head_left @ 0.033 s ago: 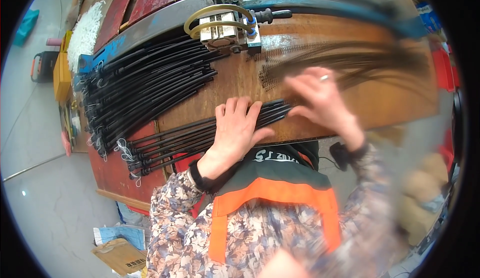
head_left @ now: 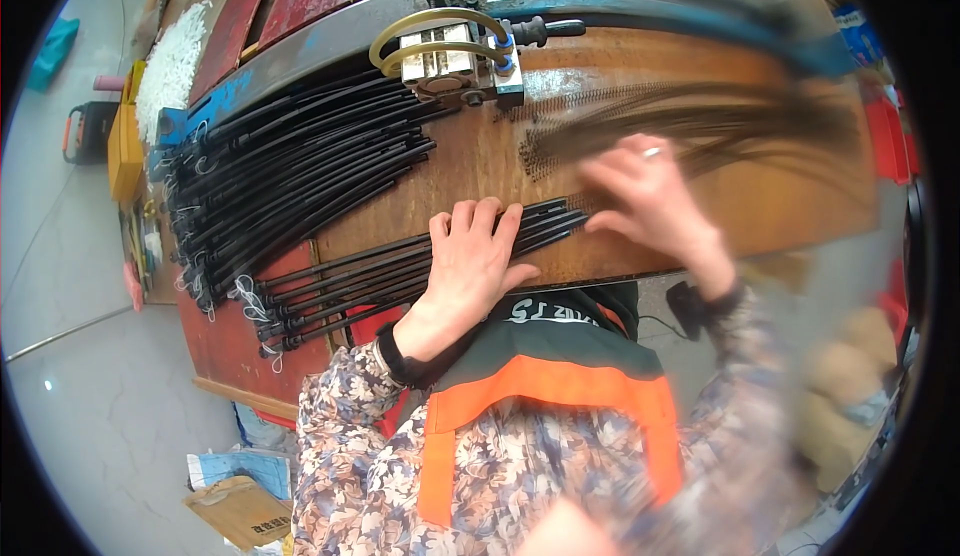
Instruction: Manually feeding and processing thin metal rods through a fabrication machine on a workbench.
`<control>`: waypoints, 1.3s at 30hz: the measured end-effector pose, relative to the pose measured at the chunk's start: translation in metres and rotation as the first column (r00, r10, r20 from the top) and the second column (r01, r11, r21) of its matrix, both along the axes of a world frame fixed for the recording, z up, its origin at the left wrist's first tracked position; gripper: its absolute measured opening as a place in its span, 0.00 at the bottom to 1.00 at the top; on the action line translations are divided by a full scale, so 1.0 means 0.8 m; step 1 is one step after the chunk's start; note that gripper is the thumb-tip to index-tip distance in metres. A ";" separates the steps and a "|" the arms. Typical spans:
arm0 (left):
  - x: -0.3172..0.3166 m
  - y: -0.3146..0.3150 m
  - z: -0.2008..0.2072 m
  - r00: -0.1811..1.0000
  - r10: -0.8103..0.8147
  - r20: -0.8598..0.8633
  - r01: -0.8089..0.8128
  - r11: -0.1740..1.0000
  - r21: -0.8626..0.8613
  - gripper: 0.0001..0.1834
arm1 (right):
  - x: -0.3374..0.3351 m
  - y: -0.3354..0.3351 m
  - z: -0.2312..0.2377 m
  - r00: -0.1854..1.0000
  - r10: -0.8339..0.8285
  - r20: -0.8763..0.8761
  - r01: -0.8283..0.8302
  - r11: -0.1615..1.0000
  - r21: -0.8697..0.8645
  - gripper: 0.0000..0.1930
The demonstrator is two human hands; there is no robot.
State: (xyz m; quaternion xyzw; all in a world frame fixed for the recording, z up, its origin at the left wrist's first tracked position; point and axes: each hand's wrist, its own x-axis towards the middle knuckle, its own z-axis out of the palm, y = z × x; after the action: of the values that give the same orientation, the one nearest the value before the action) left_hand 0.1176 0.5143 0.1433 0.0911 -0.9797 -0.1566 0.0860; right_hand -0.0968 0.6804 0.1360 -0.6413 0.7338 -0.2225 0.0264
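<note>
My left hand (head_left: 468, 266) lies with fingers spread over a row of thin black rods (head_left: 375, 274), pressing them against the table. White string loops (head_left: 250, 301) hang at their left ends. My right hand (head_left: 650, 201), slightly blurred, is curled at the rods' right ends, and a thin brown coil spring (head_left: 585, 200) shows between its thumb and fingers. Most of that spring is hidden by the hand. Beyond the right hand, a bundle of long brown springs (head_left: 690, 121) fans out over the wooden table (head_left: 480, 171).
A larger pile of black rods (head_left: 300, 161) covers the table's left side. Behind it stands a metal clamp device (head_left: 460, 66) with yellow hoses and a black knob. Blue bars (head_left: 640, 6) run along the back right. White pieces (head_left: 172, 71) are heaped at the far left.
My right hand has shifted slightly to the right, uncovering a little more of the rods' ends. My left hand stays on the rods, almost unmoved.
</note>
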 end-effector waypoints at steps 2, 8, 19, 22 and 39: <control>0.009 0.000 -0.001 0.988 -0.049 0.145 0.064 0.993 -0.098 0.32 | -0.004 0.009 -0.003 1.000 0.020 0.023 -0.021 0.998 0.055 0.31; -0.002 -0.005 -0.008 0.980 -0.083 0.180 0.088 0.996 -0.016 0.22 | -0.009 0.007 0.001 0.991 0.116 0.065 -0.121 0.989 0.080 0.29; 0.001 -0.013 0.006 0.970 -0.019 0.240 -0.013 0.991 0.133 0.20 | -0.018 0.013 -0.011 0.999 0.035 -0.007 -0.035 0.999 0.021 0.13; -0.011 -0.012 0.006 0.957 -0.196 0.213 0.128 0.947 0.293 0.19 | -0.030 0.037 -0.017 0.999 -0.032 0.019 0.031 0.999 0.039 0.10; -0.201 -0.035 0.151 0.932 -0.136 0.337 0.284 0.850 -0.444 0.11 | -0.184 0.079 -0.017 0.889 -0.453 0.074 0.457 0.862 -0.218 0.21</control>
State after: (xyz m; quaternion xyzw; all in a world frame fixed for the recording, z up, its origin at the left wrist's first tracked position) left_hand -0.0431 0.4865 0.2641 -0.0200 -0.9930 0.1011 -0.0578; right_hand -0.2441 0.7436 0.1222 -0.4466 0.8334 -0.3118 -0.0936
